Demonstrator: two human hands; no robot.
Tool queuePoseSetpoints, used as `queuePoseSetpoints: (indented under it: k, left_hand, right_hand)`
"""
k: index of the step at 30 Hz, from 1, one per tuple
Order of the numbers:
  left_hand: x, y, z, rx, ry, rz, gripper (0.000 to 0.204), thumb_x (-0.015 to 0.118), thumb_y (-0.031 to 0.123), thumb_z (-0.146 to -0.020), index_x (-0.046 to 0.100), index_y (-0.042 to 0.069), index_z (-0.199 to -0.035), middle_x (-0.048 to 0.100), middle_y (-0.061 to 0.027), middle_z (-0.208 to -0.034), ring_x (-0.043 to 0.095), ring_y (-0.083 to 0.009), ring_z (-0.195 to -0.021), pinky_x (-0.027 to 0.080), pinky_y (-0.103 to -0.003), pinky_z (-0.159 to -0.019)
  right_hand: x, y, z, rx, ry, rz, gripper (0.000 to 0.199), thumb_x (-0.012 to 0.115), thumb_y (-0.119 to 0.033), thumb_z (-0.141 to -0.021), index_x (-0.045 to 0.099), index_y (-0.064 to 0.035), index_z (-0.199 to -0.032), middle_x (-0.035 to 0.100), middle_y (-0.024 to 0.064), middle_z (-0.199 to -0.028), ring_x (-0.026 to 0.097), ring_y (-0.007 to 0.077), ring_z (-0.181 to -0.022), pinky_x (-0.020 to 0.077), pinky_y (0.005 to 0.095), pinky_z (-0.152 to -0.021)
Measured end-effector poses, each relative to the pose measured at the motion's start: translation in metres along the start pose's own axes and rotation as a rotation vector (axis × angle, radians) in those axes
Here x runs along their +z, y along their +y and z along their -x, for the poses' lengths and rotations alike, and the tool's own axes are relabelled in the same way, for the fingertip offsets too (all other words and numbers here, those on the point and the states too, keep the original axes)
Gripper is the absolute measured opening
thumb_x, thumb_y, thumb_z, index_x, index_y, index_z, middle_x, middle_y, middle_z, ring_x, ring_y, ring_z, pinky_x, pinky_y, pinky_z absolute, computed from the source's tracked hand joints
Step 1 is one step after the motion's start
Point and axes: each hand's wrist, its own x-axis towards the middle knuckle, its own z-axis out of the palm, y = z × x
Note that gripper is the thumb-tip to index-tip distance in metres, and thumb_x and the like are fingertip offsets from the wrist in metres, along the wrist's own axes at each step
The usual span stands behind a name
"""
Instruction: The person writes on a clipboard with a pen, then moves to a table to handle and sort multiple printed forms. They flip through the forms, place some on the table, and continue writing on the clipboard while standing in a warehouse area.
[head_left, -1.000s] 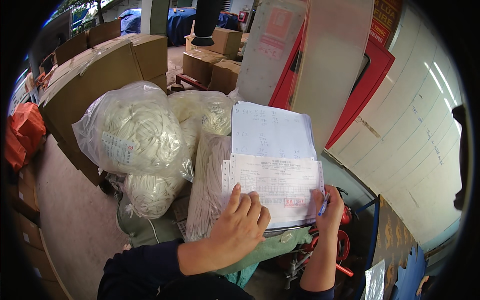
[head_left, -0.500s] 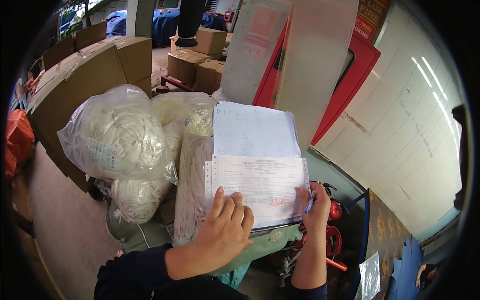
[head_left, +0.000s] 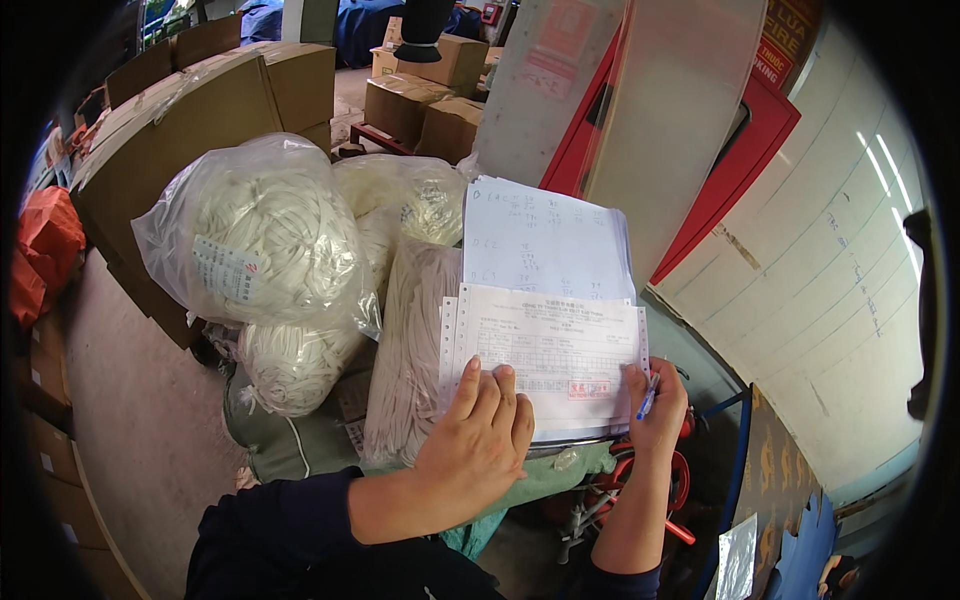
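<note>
A printed form (head_left: 545, 345) with punched side strips and a red stamp lies over a stack of white handwritten sheets (head_left: 550, 235). My left hand (head_left: 480, 430) rests on the form's lower left part, palm down and fingers stretched out. At the lower right edge of the papers, my right hand (head_left: 662, 415) has its thumb on the form. A blue pen (head_left: 648, 397) is held in that same hand, tilted. What the right fingers do beneath the papers is hidden.
Clear plastic bags of white strips (head_left: 270, 235) sit beside the papers, on green sacking (head_left: 275, 445). Large cardboard boxes (head_left: 210, 125) stand behind them at left. A red cabinet (head_left: 735, 170) and a white board (head_left: 840, 270) rise at right. Red equipment (head_left: 680, 480) is below my right hand.
The whole view has shifted, so the papers and hands appear farther right and slightly higher. My left fingers lie a little straighter on the form. The right hand keeps its hold on the pen.
</note>
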Motion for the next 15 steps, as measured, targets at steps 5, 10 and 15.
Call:
queuePoseSetpoints:
  k: [5, 10, 15]
  left_hand:
    - [0.0012, 0.0034, 0.0006, -0.048, 0.025, 0.081, 0.078, 0.075, 0.052, -0.073, 0.057, -0.006, -0.122, 0.052, -0.0344, -0.132, 0.052, -0.0420, -0.120, 0.030, -0.057, -0.114]
    - [0.0011, 0.0044, -0.0008, -0.064, 0.010, 0.087, 0.078, 0.076, 0.052, -0.073, 0.056, -0.005, -0.121, 0.050, -0.0356, -0.134, 0.051, -0.0421, -0.120, 0.032, -0.055, -0.112]
    - [0.0018, 0.0014, -0.0034, -0.049, 0.023, 0.081, 0.076, 0.077, 0.052, -0.072, 0.056, -0.005, -0.118, 0.051, -0.0357, -0.133, 0.052, -0.0397, -0.116, 0.036, -0.051, -0.107]
  right_hand:
    - [0.0003, 0.0010, 0.0003, -0.004, -0.002, -0.009, 0.026, 0.073, -0.019, -0.092, 0.066, 0.0030, -0.104, 0.069, 0.0108, -0.080, 0.059, 0.0116, -0.072, 0.0495, 0.0280, -0.068]
    - [0.0010, 0.0028, 0.0004, -0.033, 0.009, -0.020, 0.027, 0.073, -0.019, -0.092, 0.066, 0.0031, -0.105, 0.069, 0.0113, -0.081, 0.059, 0.0108, -0.073, 0.0497, 0.0280, -0.067]
    - [0.0019, 0.0034, -0.0003, 0.004, 0.002, -0.016, 0.028, 0.073, -0.020, -0.091, 0.066, 0.0033, -0.105, 0.070, 0.0114, -0.081, 0.059, 0.0111, -0.072, 0.0499, 0.0278, -0.067]
